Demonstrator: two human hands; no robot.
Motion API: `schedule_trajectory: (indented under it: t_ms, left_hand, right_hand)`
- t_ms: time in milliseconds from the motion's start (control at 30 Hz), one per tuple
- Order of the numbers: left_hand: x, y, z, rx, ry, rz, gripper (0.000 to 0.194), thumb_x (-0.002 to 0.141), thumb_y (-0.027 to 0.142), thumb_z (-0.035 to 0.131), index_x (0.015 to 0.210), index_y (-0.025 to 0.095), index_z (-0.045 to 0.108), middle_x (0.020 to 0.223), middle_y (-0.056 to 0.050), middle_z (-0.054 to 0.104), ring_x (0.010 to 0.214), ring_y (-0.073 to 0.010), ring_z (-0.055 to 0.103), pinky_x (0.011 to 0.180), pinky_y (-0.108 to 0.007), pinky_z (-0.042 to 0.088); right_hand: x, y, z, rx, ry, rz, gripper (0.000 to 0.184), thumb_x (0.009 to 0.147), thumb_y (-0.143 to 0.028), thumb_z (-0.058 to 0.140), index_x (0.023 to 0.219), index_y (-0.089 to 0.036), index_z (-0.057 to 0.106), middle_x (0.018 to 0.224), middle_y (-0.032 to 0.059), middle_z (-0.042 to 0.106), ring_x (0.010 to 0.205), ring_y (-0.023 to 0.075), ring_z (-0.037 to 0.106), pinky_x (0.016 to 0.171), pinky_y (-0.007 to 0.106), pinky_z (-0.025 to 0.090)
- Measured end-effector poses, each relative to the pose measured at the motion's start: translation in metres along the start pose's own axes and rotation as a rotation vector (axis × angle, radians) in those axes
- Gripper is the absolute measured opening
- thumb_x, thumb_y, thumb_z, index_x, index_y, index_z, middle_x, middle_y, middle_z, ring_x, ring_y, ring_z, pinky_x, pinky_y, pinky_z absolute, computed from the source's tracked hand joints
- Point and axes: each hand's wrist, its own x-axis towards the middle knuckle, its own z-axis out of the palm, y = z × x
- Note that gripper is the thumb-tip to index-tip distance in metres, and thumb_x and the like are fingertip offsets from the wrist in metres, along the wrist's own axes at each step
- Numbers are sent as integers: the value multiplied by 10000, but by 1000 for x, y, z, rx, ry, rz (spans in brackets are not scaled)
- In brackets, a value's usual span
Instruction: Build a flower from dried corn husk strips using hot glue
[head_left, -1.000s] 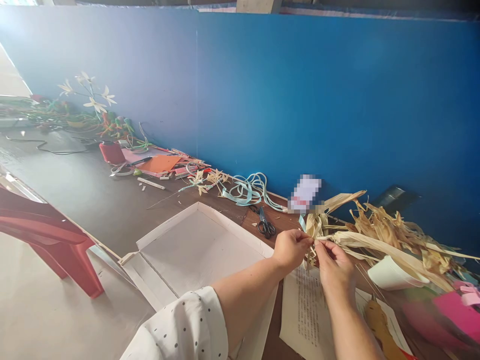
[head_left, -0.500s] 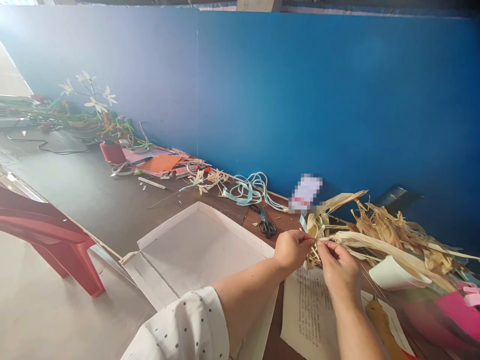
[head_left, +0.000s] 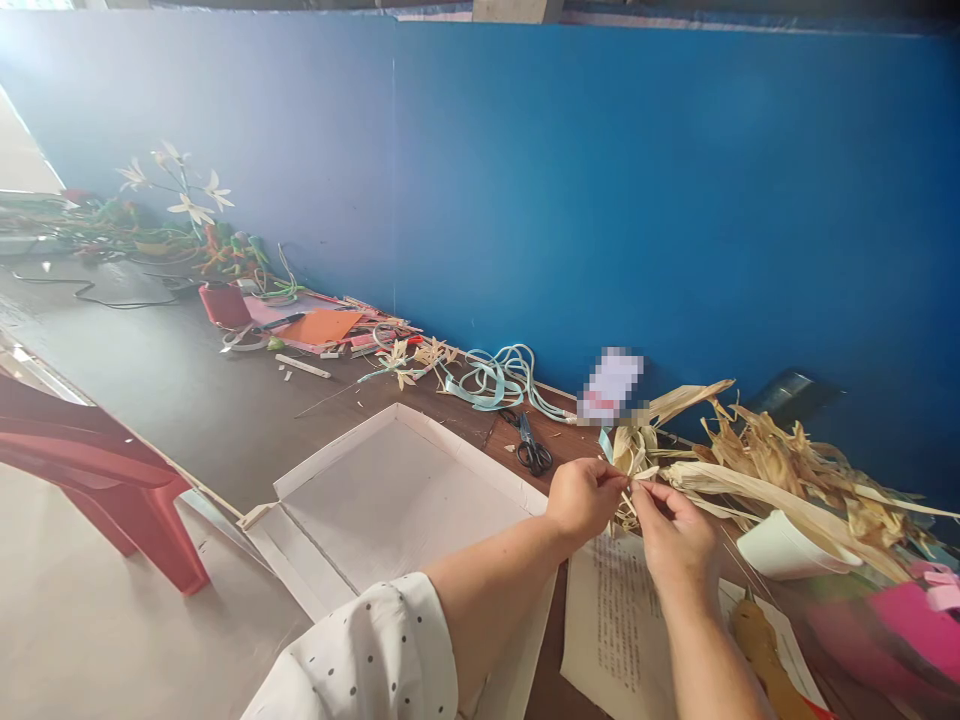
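My left hand (head_left: 587, 505) and my right hand (head_left: 679, 535) meet fingertip to fingertip, each closed in a pinch. Between them is a small bunch of pale, thin strips of dried corn husk (head_left: 627, 513), whose ends stick out below the fingers. The exact grip point is hidden by the fingertips. Just beyond the hands lie more dried corn husks (head_left: 780, 487), some long and pale, others brown and crumpled. Black-handled scissors (head_left: 533, 455) rest on the table to the left of my left hand.
A shallow white box lid (head_left: 390, 490) lies under my left forearm, with a printed sheet (head_left: 611, 620) beside it. A white cup (head_left: 795, 547) is tipped over at right. Pale blue cord (head_left: 499, 378), coloured paper (head_left: 322, 326) and a red thread spool (head_left: 225, 304) line the blue partition (head_left: 600, 200).
The fingers of both hands have shifted very slightly at the pinched husk. Everything else stays where it was.
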Motion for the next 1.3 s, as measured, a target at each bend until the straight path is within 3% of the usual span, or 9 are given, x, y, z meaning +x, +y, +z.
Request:
schedule_trajectory:
  t_ms: [467,700,833,1067,1167,1300]
  left_hand:
    - [-5,7,-5,177,41,120,157,775,231,549,754,189,698,724,-8,652,677,-123,546,621,-217,380]
    - [-5,5,-4,222,65,240,143,765,204,556,749,185,696,739,-25,660,719,-138,559,691,-229,408]
    - [-4,5,-4,145,58,159,156,766,233,557,772,196,709,734,-11,660,700,-128,556,666,-225,407]
    - [4,-4,5,-275,-38,-136,251,740,345,601,833,136,706,681,-17,638,609,-96,520,575,-198,393]
    - [5,-6,6,-310,-24,-157,259,730,349,607,825,126,698,667,-17,627,585,-87,500,560,-193,384]
    - [1,1,1,-164,0,-90,227,737,340,591,796,152,703,674,-8,634,612,-94,510,564,-194,368]
  right_hand:
    - [0,12,5,66,-4,-12,389,666,-466,637,906,-169,706,860,88,704,803,248,622,723,335,456]
    - [0,11,5,114,5,-26,415,638,-475,668,883,-144,721,801,92,706,715,226,621,631,302,458]
    - [0,13,7,229,3,-2,460,617,-497,696,899,-134,716,770,89,699,660,200,608,581,282,455]
    - [2,17,9,412,-21,123,457,599,-491,747,934,-184,696,654,8,637,521,122,494,483,242,402]
    - [1,14,7,424,-19,139,438,609,-491,746,935,-203,691,636,-6,607,519,112,467,469,227,381]
    - [0,11,5,338,-2,66,444,615,-525,731,917,-202,688,678,1,619,566,119,488,500,224,391]
